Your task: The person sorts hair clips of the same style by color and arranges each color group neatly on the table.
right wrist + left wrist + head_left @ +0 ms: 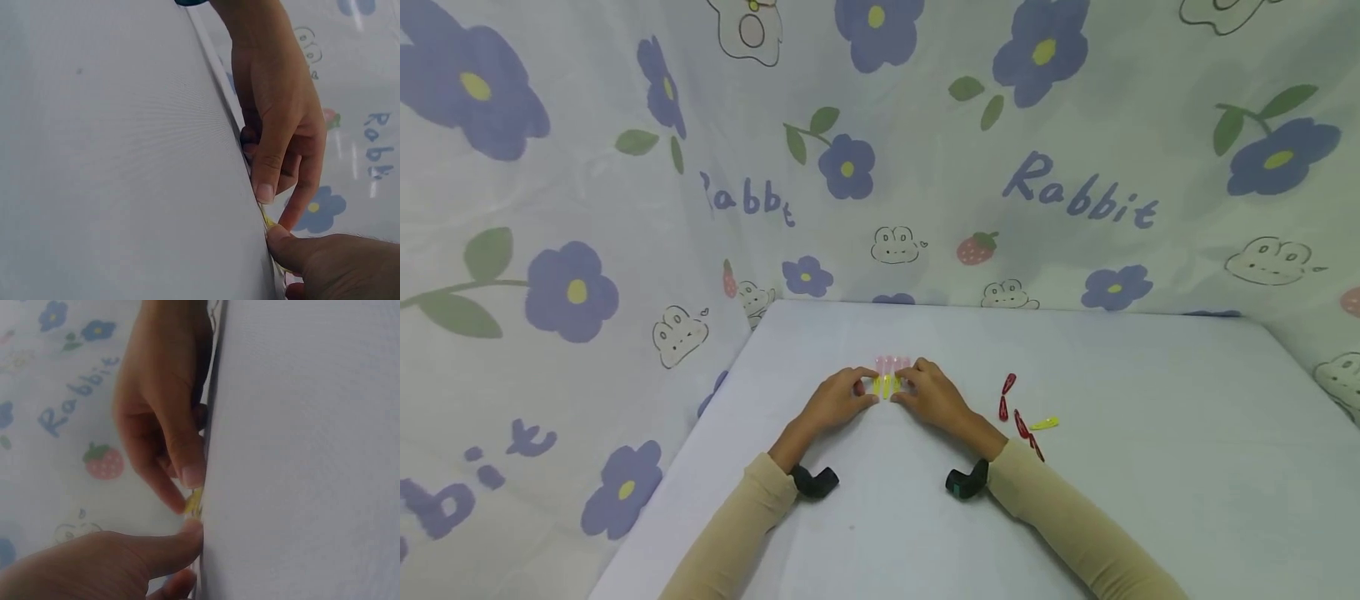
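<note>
A row of pink snap hair clips (889, 362) lies on the white table, with several yellow hair clips (886, 387) lined up just below. My left hand (838, 396) comes in from the left, thumb and index finger at the two ends of the leftmost yellow clip. From the other side, my right hand (934, 396) pinches the rightmost yellow clip the same way. Both wrist views show the fingertips close together at the table surface, with a bit of yellow clip (195, 501) between them; the fingers hide most of the clips.
Several red hair clips (1021, 424) lie scattered right of the right hand, beside a loose yellow hair clip (1045, 423). A patterned cloth (925, 200) hangs behind and left of the white table (1150, 467). Black wrist cameras (817, 482) sit on both wrists.
</note>
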`<move>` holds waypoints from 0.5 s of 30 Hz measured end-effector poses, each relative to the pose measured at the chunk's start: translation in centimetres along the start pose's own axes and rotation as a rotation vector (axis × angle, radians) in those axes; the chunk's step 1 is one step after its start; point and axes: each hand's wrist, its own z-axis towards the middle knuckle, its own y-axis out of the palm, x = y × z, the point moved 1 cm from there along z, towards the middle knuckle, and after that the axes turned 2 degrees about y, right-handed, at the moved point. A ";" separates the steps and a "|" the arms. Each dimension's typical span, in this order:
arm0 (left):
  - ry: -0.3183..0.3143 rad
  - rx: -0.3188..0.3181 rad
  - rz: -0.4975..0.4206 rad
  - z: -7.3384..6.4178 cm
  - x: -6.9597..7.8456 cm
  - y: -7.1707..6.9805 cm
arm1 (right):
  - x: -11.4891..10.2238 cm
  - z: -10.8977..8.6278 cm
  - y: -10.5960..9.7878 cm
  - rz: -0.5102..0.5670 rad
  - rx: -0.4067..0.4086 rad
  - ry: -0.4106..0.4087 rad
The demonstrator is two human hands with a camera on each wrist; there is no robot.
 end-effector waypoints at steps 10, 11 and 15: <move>-0.001 -0.012 0.021 0.0 0.1 0.2 | 0.1 -0.3 0.0 -0.007 0.005 0.003; -0.001 -0.008 0.021 0.0 0.1 0.3 | 0.0 -0.3 0.0 -0.009 0.008 -0.001; -0.004 0.008 0.017 0.2 0.2 0.3 | 0.0 -0.1 -0.2 -0.012 0.019 -0.021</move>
